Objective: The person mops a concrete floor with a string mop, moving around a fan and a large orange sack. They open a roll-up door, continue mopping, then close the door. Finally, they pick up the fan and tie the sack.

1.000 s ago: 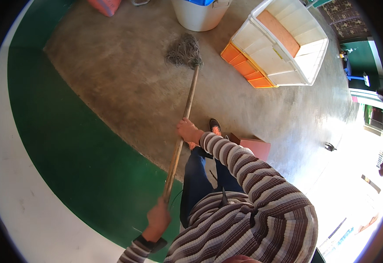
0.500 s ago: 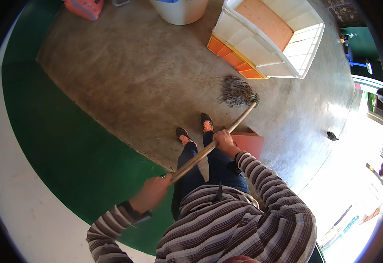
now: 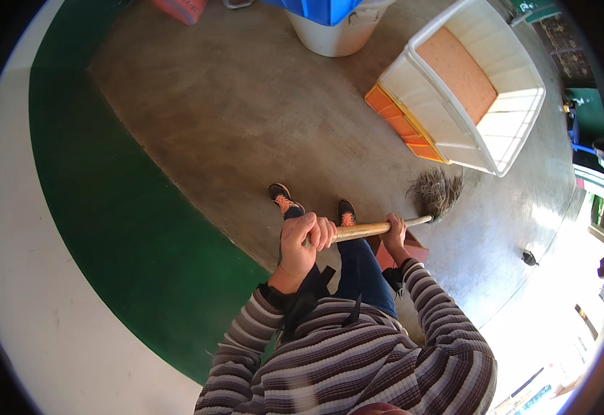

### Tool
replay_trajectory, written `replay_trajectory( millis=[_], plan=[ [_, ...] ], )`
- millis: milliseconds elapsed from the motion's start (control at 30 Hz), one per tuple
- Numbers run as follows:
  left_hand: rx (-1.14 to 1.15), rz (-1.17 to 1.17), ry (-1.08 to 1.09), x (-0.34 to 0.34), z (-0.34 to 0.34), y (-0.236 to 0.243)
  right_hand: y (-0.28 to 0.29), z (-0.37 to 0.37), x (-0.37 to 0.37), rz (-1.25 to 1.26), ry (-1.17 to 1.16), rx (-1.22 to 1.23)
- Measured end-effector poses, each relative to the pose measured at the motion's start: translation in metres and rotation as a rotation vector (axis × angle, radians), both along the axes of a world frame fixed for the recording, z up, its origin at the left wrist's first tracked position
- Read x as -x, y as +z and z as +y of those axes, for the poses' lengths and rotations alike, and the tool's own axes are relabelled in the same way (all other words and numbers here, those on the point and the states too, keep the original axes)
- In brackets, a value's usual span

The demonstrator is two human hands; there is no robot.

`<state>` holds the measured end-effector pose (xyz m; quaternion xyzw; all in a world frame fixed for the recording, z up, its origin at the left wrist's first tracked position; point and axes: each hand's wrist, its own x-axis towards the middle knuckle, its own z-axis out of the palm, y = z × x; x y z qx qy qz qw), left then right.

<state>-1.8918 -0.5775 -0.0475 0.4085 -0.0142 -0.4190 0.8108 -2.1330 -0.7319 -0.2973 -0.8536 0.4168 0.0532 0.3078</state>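
A mop (image 3: 360,232) with a long wooden handle slants across in front of my body. My left hand (image 3: 303,238) is wrapped round the upper end of the handle. Farther down the shaft, my right hand (image 3: 394,237) grips it, closed round the wood. The grey, stringy mop head (image 3: 438,192) rests on the concrete floor (image 3: 226,117) to the right of my feet, just in front of the stacked crates. Below the handle, a reddish box (image 3: 412,253) stands on the floor, partly hidden by my right hand and forearm.
A large white crate (image 3: 447,104) with a brown panel inside sits on an orange crate (image 3: 402,124). Farther back stand a white bin (image 3: 333,38) and a blue container (image 3: 316,10). A green-and-white wall (image 3: 108,207) curves along the left. A small dark object (image 3: 528,258) lies at right.
The mop head has swung right and nearer, away from its spot left of the crates' corner. My left hand has risen and moved right, so the handle lies flatter. My feet have shifted.
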Motion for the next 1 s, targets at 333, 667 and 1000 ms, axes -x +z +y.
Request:
replay_trajectory(
  millis=[333, 667, 1000],
  plan=[
    [0.012, -0.299, 0.059, -0.179, 0.115, 0.098, 0.063, 0.100, -0.238, -0.282, 0.296, -0.153],
    [-0.102, -0.686, 0.260, -0.314, 0.245, 0.184, 0.126, 0.211, -0.507, -0.496, 0.616, -0.231],
    [-0.298, -0.923, 0.308, -0.460, 0.265, 0.180, 0.120, 0.255, -0.743, -0.565, 0.659, -0.254]
  ],
)
